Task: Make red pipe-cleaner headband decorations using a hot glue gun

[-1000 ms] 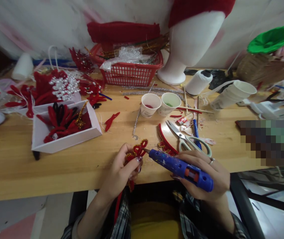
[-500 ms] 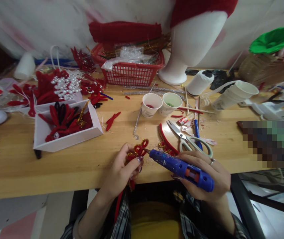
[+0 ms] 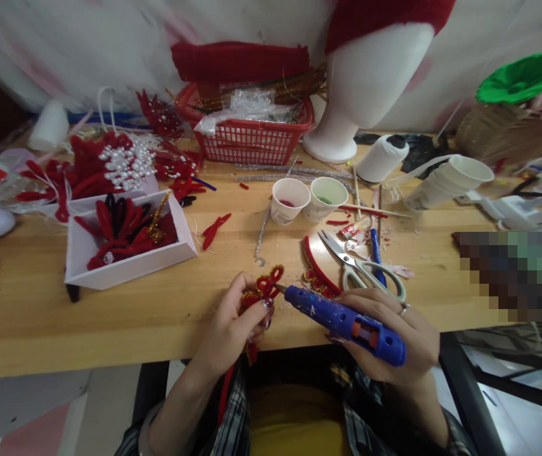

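Observation:
Between the thumb and fingers of my left hand [image 3: 237, 320] is a red and gold looped ornament [image 3: 269, 283], its loops pointing up past the fingertips. My right hand [image 3: 389, 335] is wrapped round a blue glue gun [image 3: 341, 316] that lies slantwise over the table's front edge. The gun's metal nozzle touches or nearly touches the ornament's loops. Behind the gun, a red and gold curved piece [image 3: 321, 269] rests on the wood beside open scissors [image 3: 347, 256]. The lower part of the ornament is mostly hidden by my left hand.
A white box [image 3: 132, 266] of red and black pieces stands at the left. Two paper cups [image 3: 290, 212] with small beads stand mid-table, before a red basket [image 3: 251, 142] and a white mannequin head [image 3: 370, 82]. Stacked cups [image 3: 446, 183] lean at the right.

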A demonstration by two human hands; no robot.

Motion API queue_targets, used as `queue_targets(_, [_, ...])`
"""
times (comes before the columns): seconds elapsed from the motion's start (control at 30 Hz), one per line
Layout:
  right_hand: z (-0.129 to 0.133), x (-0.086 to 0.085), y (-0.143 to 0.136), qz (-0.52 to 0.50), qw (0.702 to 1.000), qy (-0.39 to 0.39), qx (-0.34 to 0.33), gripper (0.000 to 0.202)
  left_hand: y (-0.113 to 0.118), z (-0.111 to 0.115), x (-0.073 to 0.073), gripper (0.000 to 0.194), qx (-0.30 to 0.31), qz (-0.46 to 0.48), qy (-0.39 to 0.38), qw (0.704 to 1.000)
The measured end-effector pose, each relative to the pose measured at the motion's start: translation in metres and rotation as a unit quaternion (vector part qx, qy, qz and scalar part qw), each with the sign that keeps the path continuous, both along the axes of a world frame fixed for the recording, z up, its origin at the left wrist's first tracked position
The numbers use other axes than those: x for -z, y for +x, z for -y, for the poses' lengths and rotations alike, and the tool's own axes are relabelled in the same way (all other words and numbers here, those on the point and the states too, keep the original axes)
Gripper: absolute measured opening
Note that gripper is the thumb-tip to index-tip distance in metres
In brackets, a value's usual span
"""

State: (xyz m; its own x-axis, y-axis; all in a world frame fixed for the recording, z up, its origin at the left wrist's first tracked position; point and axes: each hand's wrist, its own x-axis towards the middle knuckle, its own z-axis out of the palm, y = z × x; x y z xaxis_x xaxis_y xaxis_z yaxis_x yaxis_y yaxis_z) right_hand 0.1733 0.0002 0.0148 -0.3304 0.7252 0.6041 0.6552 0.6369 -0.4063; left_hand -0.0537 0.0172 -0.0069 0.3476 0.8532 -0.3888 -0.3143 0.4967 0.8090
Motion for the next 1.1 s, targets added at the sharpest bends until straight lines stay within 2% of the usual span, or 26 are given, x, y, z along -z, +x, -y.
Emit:
queue_targets(0.2, [0.0025, 0.0047, 0.0027, -0.014, 0.999, 0.021, 0.022, 0.028, 0.0006, 0.001, 0.0004, 0.021, -0.004, 0.0, 0.002, 1.0])
queue_targets(0.63, [-0.0029, 0.0036, -0.0032, -0.03, 0.999, 0.003, -0.02, 0.031, 0.0014, 0.0, 0.0011, 0.02, 0.002, -0.016, 0.024, 1.0])
queue_targets(1.1, [0.0006, 0.0047, 0.0005, -0.026, 1.0, -0.002, -0.005, 0.029, 0.0006, 0.0003, 0.0003, 0.019, -0.001, -0.012, 0.016, 1.0])
